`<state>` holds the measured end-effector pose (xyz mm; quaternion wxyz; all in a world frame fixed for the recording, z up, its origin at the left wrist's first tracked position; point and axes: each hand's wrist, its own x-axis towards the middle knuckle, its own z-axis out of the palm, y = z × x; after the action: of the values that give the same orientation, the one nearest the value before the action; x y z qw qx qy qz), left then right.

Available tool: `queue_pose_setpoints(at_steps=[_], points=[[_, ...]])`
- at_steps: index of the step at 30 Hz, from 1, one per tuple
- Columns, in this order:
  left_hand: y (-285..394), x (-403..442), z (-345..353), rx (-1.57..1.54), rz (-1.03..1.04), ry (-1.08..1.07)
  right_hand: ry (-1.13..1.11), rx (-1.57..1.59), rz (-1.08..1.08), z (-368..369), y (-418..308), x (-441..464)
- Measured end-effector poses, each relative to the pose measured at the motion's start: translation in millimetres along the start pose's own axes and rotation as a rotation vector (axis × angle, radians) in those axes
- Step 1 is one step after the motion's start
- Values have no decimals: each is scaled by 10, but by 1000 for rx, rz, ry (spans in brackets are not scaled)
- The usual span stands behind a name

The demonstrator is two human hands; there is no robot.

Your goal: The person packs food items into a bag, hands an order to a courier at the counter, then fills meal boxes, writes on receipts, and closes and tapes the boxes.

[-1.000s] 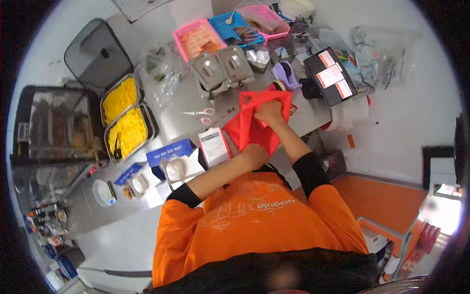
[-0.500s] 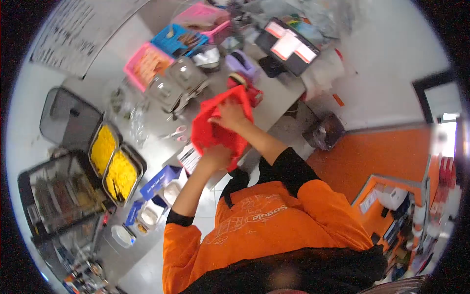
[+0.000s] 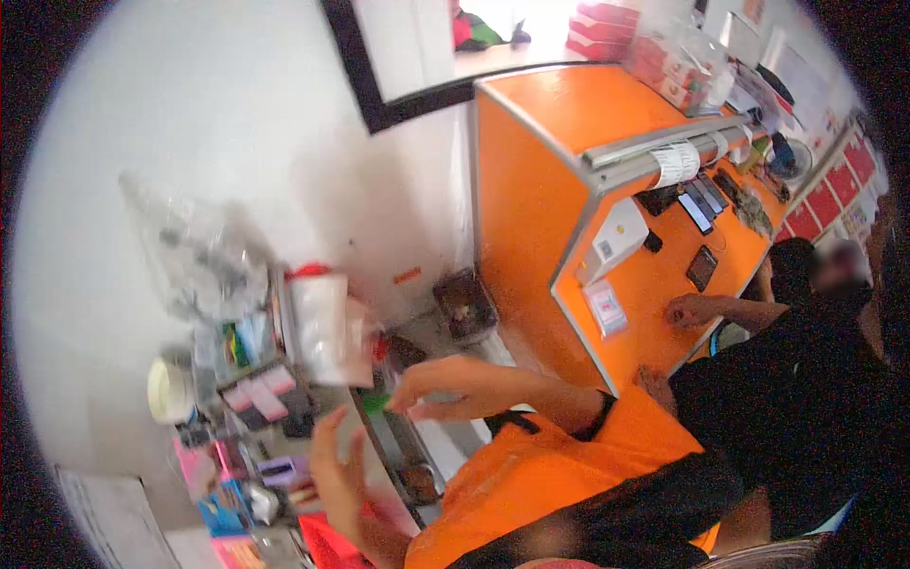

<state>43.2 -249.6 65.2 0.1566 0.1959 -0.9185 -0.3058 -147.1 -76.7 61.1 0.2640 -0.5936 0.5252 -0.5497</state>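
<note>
From here I see one red bag [image 3: 322, 542] just beside the left wrist; I can't tell whether they touch. Past the bag, the left hand [image 3: 339, 465] is raised, fingers spread. Farther from it, I have the right hand [image 3: 455, 387] held out, fingers parted and curved. Near the bag I count one purple dispenser [image 3: 281, 471] and one blue basket [image 3: 223, 510].

Glare whites out the opening [image 3: 531, 28] beyond the hands [image 3: 450, 384]. Soft grey shadows fall on the pale, brightly lit wall [image 3: 237, 114] farther off. Motion blur softens the hands; fisheye distortion bends outer edges within a dark, grainy rim.
</note>
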Motion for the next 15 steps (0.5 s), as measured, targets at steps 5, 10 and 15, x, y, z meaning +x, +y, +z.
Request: queue_pose_setpoints(at_steps=[5,10,15], points=[[1124,1261,498,-310,508,-85,741,-102,-57,-1064,-186,-785],[1706,1369,631,-1324,977,-210,1265,-224,-153,-1643,-65,-1098],[2026,1569,728,-1605,1168,-676,1327,-512,-240,-1942,153,-1102]])
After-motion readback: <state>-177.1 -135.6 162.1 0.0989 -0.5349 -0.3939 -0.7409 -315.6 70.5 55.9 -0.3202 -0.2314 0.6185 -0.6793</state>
